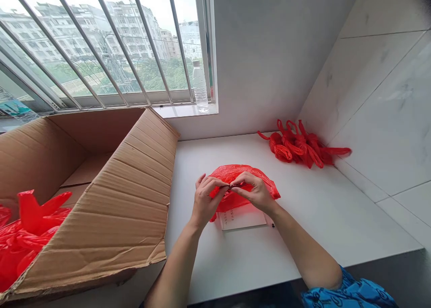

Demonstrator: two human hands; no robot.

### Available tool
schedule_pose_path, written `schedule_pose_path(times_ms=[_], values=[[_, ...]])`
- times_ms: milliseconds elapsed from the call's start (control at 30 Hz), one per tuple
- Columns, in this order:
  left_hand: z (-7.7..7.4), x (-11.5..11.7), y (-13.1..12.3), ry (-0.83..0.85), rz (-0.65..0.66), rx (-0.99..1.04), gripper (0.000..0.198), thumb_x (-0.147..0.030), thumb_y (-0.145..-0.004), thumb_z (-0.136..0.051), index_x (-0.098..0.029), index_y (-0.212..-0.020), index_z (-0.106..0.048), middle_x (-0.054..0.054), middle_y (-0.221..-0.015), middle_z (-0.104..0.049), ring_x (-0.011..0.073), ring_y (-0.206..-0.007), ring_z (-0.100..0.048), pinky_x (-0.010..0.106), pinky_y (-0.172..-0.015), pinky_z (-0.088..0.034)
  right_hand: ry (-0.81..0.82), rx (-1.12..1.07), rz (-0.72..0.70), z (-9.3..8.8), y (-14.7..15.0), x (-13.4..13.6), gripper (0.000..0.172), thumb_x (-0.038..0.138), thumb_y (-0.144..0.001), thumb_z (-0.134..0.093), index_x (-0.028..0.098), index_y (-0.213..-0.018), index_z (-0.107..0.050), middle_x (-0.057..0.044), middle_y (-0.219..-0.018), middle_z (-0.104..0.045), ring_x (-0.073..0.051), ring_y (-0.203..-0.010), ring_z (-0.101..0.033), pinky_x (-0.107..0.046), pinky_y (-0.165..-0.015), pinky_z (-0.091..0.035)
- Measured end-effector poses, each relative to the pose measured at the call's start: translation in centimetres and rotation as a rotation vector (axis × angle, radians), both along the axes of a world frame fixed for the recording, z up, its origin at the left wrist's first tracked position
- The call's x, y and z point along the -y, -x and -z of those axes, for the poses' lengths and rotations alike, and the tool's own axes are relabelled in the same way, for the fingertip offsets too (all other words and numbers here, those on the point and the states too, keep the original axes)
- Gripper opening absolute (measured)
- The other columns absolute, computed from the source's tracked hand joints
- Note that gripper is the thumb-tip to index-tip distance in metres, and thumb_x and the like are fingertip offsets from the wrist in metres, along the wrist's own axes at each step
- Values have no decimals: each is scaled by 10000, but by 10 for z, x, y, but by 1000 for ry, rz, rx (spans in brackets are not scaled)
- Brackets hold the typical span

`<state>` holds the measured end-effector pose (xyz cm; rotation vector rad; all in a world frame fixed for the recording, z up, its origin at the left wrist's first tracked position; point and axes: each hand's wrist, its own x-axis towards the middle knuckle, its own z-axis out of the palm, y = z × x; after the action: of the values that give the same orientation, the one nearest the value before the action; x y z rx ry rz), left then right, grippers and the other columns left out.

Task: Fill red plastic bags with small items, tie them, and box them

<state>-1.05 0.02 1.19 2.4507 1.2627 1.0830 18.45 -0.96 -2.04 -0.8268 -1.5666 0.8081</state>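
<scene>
A red plastic bag [261, 178] lies on the white counter [316, 218], bunched over a white printed paper [243, 218]. My left hand [204, 200] and my right hand [253, 192] meet above the bag. Both pinch a gathered part of its red plastic between fingertips and thumbs, fingers closed. The bag's lower edge hangs behind my left palm.
A large open cardboard box [131, 200] stands at the left with red bags [23, 236] inside. A pile of knotted red bags [301, 146] lies in the back right corner by the tiled wall. A clear water bottle [200, 87] stands on the windowsill.
</scene>
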Motion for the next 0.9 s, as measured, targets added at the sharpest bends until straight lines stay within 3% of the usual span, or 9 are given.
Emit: schedule_pose_path(times_ms=[133,300,533,900], values=[[-2,2,-1,38,48,68,86,-297,-930,-610,-260,-883,-672,-33,-874,-726,151,-871,-656,422,-1154,-280,11,-66,-36,-2,-1,1,117,361,-881,-696,262,-935,-728,-28,-918,-699,-183,-863,-656,-359,-800,-557],[-2,1,-1,-7,44,-18,103,-337,-904,-655,-287,-980,-703,-18,-900,-721,164,-903,-645,445,-1167,-249,18,-32,-29,2,-1,0,149,380,-875,-698,256,-952,-729,-34,-921,-696,-188,-863,-656,-367,-793,-565],[0,-2,0,78,89,106,109,-361,-907,-663,-264,-906,-712,-16,-883,-735,163,-872,-654,406,-1093,-333,65,-87,-57,3,-2,0,158,384,-842,-740,249,-924,-736,-27,-891,-705,-179,-827,-658,-342,-748,-554],[-3,4,-4,35,113,224,124,-331,-906,-660,-243,-825,-691,-5,-793,-705,174,-807,-626,397,-959,-432,83,-172,-119,0,-1,0,174,410,-841,-739,248,-903,-733,-29,-894,-700,-173,-824,-664,-347,-765,-568]])
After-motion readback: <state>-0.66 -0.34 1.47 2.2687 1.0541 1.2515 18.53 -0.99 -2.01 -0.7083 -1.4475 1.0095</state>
